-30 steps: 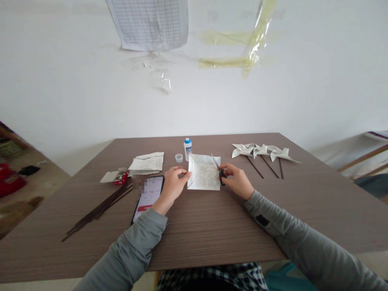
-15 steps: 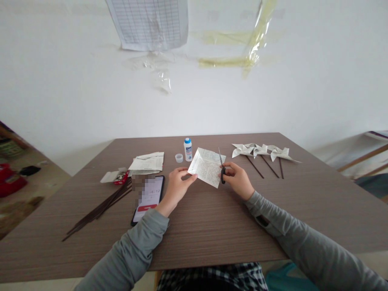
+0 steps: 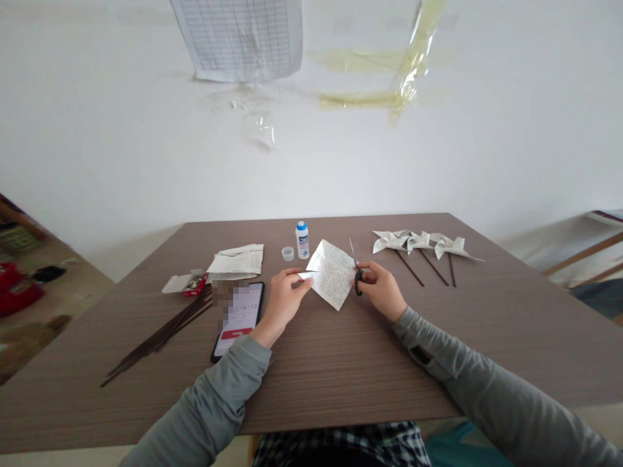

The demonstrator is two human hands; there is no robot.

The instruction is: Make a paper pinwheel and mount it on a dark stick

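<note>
My left hand (image 3: pixel 283 301) pinches the left corner of a square of printed paper (image 3: pixel 331 272), which is lifted off the table and turned like a diamond. My right hand (image 3: pixel 381 290) grips small black-handled scissors (image 3: pixel 355 272); their blades point up and away at the paper's right edge. Both hands hover over the middle of the brown wooden table (image 3: pixel 341 363).
A phone (image 3: pixel 238 318) with a lit screen lies left of my left hand. Thin dark sticks (image 3: pixel 160 334), a small red and white box (image 3: pixel 187 283), folded papers (image 3: pixel 236 261), a glue bottle (image 3: pixel 302 239) with its cap (image 3: pixel 287 253), and three paper pinwheels (image 3: pixel 421 243) lie around.
The paper was lying flat on the table; my left hand has lifted it and rotated it to a diamond orientation. The scissors stayed at its right edge, blades turning more upright.
</note>
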